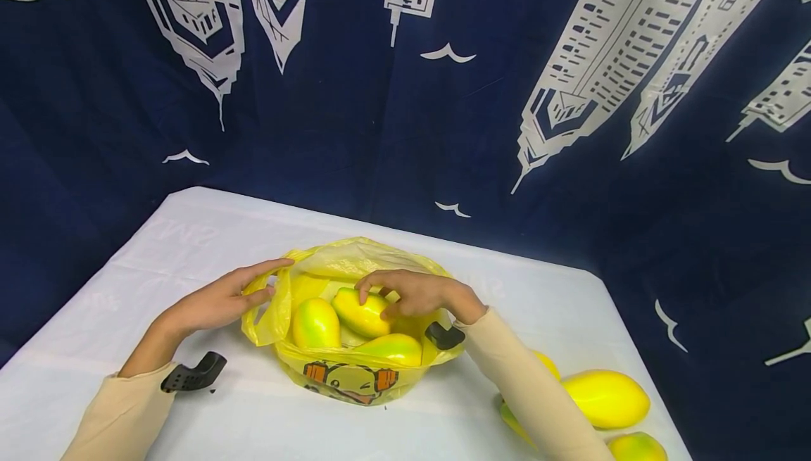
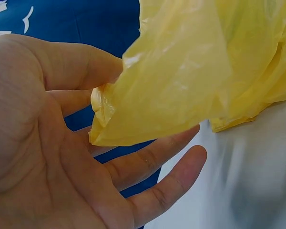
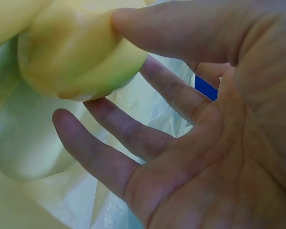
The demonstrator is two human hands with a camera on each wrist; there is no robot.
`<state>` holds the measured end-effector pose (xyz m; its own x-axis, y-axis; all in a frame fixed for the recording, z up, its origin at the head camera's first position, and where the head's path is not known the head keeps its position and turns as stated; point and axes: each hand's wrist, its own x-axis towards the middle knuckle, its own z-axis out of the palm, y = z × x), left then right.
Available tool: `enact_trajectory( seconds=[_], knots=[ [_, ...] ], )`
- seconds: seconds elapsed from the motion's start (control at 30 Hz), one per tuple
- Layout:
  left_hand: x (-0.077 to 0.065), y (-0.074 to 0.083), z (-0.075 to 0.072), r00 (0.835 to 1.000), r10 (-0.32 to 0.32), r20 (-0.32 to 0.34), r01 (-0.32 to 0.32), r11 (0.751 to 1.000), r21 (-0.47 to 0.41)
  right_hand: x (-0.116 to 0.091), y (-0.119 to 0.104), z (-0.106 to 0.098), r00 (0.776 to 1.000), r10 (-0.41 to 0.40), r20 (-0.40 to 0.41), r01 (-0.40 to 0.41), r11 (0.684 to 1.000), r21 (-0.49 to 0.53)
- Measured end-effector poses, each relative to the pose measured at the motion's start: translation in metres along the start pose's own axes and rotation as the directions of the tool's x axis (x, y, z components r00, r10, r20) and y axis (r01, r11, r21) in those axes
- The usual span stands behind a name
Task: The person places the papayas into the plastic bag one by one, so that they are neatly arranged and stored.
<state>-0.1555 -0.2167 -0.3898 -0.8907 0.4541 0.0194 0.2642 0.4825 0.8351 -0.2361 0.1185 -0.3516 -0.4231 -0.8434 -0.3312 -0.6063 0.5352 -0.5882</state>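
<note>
Head view, right grip (image 1: 415, 291) arched, touching mango (image 1: 358, 316)

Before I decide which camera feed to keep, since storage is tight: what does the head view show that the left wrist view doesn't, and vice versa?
Only the head view: the right hand touching one of three uncovered fruits inside the yellow bag, more fruit outside it, the printed face on the bag's front, and both sleeves.

Only the left wrist view: the palm side of the left hand, whose back faces the head camera.

Both: the left hand at the yellow bag, the white cloth and the blue backdrop with white prints.
</note>
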Motion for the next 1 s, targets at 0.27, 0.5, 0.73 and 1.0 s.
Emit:
enact_trajectory(
  seconds=[0.27, 0.5, 0.73, 1.0],
  knots=[
    [-0.001, 0.001, 0.0, 1.0, -0.006, -0.004, 0.006, 1.0, 0.001, -0.002, -0.001, 0.0, 1.0, 0.027, -0.011, -0.026, 1.0, 0.014],
    [0.001, 0.0, 0.001, 1.0, 0.0, -0.003, 0.0, 1.0, 0.005, -0.004, -0.002, -0.004, 0.999, -0.01, -0.054, 0.009, 1.0, -0.009],
    [0.001, 0.0, 0.001, 1.0, 0.002, -0.005, -0.002, 1.0, 0.009, -0.008, -0.007, -0.008, 0.997, -0.028, -0.068, 0.027, 0.999, -0.021],
    [0.001, -0.001, 0.001, 1.0, -0.002, -0.005, 0.002, 1.0, 0.012, -0.028, -0.016, -0.02, 0.988, -0.068, -0.136, 0.076, 0.996, 0.056]
  ],
)
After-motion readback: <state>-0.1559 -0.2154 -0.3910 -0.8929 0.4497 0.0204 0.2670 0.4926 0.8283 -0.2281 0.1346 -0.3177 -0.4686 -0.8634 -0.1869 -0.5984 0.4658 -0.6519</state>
